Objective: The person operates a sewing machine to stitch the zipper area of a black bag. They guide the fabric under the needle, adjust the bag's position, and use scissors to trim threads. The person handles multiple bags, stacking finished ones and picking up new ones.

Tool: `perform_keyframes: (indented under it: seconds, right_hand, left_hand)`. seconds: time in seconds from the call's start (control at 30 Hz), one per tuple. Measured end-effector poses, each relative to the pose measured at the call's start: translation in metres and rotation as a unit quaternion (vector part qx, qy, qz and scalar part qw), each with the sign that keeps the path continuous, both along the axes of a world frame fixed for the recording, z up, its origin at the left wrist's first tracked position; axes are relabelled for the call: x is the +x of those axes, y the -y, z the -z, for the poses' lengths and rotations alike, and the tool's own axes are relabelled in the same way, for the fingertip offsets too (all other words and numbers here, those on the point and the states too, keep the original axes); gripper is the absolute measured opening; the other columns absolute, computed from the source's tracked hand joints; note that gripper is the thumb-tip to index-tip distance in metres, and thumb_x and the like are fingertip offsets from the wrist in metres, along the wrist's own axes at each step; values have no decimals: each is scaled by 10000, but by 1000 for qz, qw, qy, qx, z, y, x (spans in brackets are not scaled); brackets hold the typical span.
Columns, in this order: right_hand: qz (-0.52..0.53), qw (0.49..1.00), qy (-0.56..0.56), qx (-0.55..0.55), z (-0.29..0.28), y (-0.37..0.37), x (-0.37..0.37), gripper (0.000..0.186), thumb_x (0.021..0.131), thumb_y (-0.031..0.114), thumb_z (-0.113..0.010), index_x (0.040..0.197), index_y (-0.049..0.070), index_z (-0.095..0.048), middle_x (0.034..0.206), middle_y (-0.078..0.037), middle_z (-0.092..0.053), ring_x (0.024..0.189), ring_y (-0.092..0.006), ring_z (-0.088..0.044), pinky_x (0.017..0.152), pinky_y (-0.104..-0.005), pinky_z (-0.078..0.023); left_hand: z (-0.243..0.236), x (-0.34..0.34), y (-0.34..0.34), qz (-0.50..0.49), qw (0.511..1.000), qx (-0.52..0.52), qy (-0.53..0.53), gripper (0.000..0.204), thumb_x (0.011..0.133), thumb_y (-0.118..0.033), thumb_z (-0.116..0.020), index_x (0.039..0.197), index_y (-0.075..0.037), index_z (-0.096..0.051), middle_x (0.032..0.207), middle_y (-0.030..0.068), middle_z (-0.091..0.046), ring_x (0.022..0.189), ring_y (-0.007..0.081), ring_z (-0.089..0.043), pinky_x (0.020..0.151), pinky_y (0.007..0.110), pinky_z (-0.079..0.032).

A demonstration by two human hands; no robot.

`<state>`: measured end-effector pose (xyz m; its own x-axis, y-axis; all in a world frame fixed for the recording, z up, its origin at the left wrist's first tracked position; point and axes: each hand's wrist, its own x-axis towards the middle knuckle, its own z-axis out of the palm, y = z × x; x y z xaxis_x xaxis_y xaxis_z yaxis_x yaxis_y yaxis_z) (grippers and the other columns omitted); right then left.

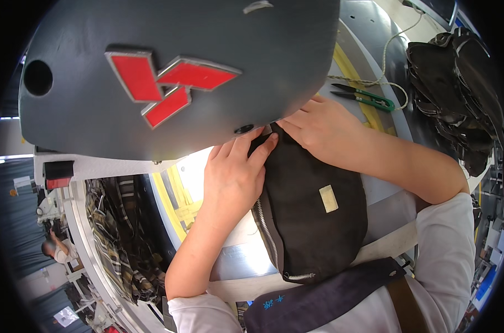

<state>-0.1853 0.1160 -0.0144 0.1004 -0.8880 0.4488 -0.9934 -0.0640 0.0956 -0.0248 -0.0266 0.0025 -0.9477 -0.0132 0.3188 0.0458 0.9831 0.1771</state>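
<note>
A black fabric piece (313, 238), shaped like a pouch, lies on the work surface with its rounded end toward me. A metal zipper (267, 228) runs down its left side, and a small cream patch (328, 198) sits on its face. At its far end my left hand (232, 172) pinches the left edge between thumb and fingers. My right hand (332, 133) grips the far right edge with bent fingers, their tips partly hidden. Right above my fingertips hangs the dark grey head of a sewing machine (263, 72), which hides the stitching spot.
Green-handled thread snips (380, 102) lie right of the machine beside a pale cord (384, 53). Dark zippered pieces (457, 83) are heaped at the far right. Plaid fabric (113, 238) hangs at the left. Another person (60, 250) sits far off left.
</note>
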Motion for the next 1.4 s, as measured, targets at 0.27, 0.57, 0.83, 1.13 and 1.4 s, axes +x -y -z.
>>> perform_keyframes:
  seconds: [0.27,0.57,0.83,1.13,1.4]
  right_hand:
    - [5,1000,-14,2,-1,0,0,146,713,124,-604,800,28,-671,884,-41,-544,841,-179,-554,726,-284,-496]
    - [-3,1000,-1,-7,0,0,-1,137,706,125,-614,794,38,-674,879,-37,-547,818,-170,-553,717,-282,-481]
    - [2,1000,10,-8,5,1,-4,127,709,128,-620,789,50,-679,906,-37,-564,821,-167,-555,718,-281,-471]
    - [-3,999,31,-20,9,2,-5,111,718,122,-618,782,49,-672,883,-27,-576,819,-169,-563,716,-292,-468]
    - [5,1000,18,-4,7,1,-4,117,729,124,-614,797,51,-674,901,-23,-579,840,-168,-565,739,-286,-468]
  left_hand:
    - [1,0,0,1,1000,-4,-2,480,659,46,-610,1102,-122,-683,1154,63,-605,977,261,-622,861,383,-493]
    - [6,0,0,-22,998,62,-15,400,686,68,-615,1061,-69,-646,1151,71,-636,959,285,-636,819,371,-520]
    - [10,-1,2,-27,995,87,-33,349,704,72,-625,1034,-41,-636,1124,84,-651,952,291,-636,816,373,-520]
    - [10,-1,0,-29,994,101,-29,361,693,100,-605,1034,-15,-639,1145,117,-649,1030,300,-632,877,373,-514]
    - [10,-4,4,-5,997,61,-47,376,711,52,-638,1072,-49,-661,1072,82,-659,824,277,-647,740,368,-519]
